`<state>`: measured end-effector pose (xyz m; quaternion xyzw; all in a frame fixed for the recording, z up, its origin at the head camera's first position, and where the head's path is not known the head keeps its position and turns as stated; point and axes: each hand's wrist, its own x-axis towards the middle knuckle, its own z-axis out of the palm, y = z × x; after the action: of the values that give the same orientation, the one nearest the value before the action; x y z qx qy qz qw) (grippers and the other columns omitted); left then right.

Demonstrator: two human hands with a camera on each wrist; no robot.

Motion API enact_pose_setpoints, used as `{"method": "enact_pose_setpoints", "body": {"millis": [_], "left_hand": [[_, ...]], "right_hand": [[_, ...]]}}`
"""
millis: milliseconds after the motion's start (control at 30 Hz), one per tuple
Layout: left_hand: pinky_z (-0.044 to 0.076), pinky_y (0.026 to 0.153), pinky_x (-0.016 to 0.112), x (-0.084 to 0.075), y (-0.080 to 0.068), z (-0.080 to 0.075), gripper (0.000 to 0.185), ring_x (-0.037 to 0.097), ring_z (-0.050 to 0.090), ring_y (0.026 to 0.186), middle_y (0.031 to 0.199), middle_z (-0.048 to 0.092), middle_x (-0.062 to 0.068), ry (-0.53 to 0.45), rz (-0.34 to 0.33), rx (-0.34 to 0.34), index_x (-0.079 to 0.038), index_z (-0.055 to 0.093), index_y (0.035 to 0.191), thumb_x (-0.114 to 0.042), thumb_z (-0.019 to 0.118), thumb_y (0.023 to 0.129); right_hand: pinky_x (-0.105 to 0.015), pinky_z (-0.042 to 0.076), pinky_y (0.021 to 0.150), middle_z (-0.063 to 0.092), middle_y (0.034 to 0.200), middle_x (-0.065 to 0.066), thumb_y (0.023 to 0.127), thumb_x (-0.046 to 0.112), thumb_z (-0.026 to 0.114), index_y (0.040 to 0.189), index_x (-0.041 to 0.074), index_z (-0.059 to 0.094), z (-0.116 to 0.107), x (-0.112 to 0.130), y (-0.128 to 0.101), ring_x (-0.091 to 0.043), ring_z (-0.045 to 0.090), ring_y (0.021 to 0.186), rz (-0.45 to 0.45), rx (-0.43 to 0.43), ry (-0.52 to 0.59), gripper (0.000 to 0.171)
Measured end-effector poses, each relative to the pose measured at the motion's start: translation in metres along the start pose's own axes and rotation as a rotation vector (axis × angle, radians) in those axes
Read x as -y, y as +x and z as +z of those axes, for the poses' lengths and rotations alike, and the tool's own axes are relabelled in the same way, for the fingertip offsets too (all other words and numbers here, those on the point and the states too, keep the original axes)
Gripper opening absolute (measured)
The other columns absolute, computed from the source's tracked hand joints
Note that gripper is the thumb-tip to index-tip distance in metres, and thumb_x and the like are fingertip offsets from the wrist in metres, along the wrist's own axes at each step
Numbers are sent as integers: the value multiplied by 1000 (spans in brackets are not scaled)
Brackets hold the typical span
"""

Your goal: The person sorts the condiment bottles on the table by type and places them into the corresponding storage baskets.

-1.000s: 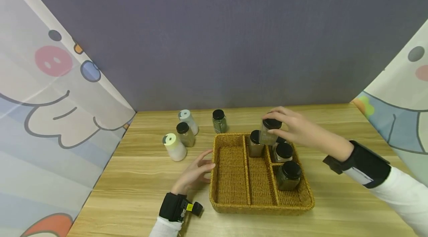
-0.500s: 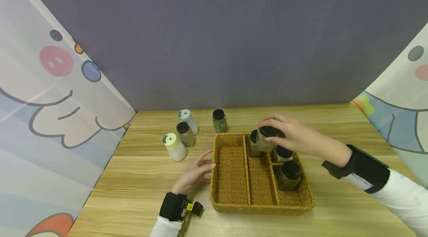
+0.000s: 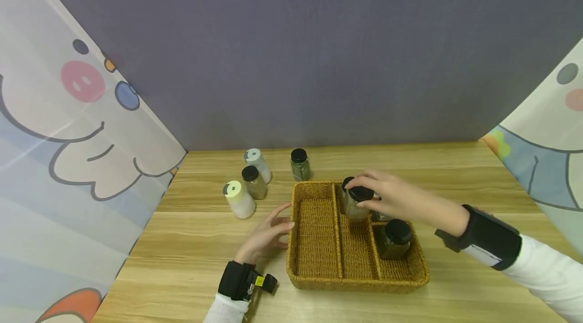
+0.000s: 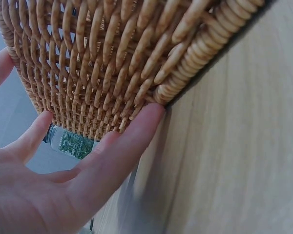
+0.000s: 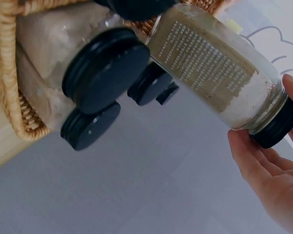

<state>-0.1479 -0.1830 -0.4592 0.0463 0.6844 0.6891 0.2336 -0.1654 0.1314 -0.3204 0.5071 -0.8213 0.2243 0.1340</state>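
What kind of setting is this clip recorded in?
Likely a staged tabletop recording booth, not a real kitchen: a wooden table against a plain grey backdrop, cartoon-print curtains on both sides, and spice jars beside a wicker basket.

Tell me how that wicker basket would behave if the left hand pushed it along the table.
The wicker basket would probably slide rather than tip: it is low, wide and flat on the smooth wooden table. Its tight weave looks fairly stiff, so the wall under the left hand should flex little. The glass jars inside add weight and might rattle.
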Motion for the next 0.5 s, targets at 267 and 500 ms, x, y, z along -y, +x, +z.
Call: {"method": "enact_pose_setpoints", "body": {"millis": [267,500], "left_hand": [[50,75,46,1,0,-1,67,32,47,108,130,33,26,25,6,6,-17,22,140,-29,58,85],[49,76,47,0,1,0,65,32,48,107,130,32,27,2,0,4,-16,21,140,-24,57,86]], "right_hand": [[-22,47,59,56,103,-7,71,10,72,108,8,57,9,-1,-4,-13,55,78,14,31,-18,39],[-22,48,59,56,102,-9,71,10,72,107,7,56,14,-2,-4,-16,56,78,19,76,-21,39]]}}
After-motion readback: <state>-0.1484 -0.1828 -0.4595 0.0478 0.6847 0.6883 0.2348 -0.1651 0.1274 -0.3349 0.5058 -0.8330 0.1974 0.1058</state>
